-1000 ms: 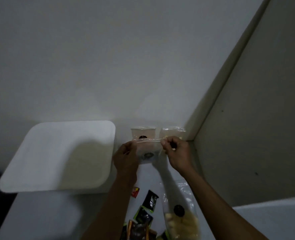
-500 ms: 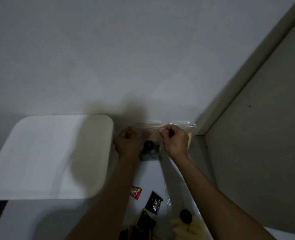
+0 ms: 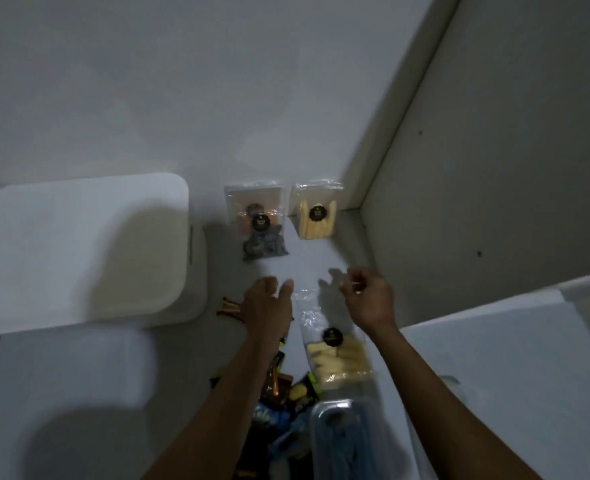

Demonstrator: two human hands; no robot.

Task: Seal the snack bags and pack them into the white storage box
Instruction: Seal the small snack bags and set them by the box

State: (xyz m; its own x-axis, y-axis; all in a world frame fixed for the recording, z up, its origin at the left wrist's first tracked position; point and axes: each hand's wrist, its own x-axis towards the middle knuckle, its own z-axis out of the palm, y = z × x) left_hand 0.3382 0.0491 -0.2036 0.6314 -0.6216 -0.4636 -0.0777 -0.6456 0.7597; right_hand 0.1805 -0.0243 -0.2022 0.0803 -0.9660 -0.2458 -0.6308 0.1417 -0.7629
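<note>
1. Two bare hands over a pale surface (image 3: 89,393): left hand (image 3: 267,308) loosely spread, fingers apart, gripping nothing; right hand (image 3: 368,297) with fingers curled inward, thumb and forefinger pinched near a thin pale sliver, too small and blurred to identify.
2. Between and just below the hands, a clear snack bag of pale yellow sticks (image 3: 331,348), lying flat, round black label on its front, top end crinkled; sealed or not, impossible to tell.
3. Against the wall beyond the hands, two more clear bags side by side and apart from each other: a bag of dark round snacks (image 3: 259,223), and, to its right near the corner, a second bag of yellow sticks (image 3: 318,213), both black-labelled. Top edges too dim to judge as sealed or open.
4. Left of the bags, white storage box (image 3: 79,247), seen under its flat white lid; interior wholly hidden, near edge blurred.
5. Small red-and-orange wrapper (image 3: 229,308) just left of the left wrist, partly covered by it.
6. Heap of mixed snack packets (image 3: 297,396) under and between the forearms, mostly hidden by the left arm, print unreadable.
7. Clear plastic container with something blue inside (image 3: 342,441) cut off by the bottom edge, contents blurred.
8. Dim overall, lower left smeared by blur.
</note>
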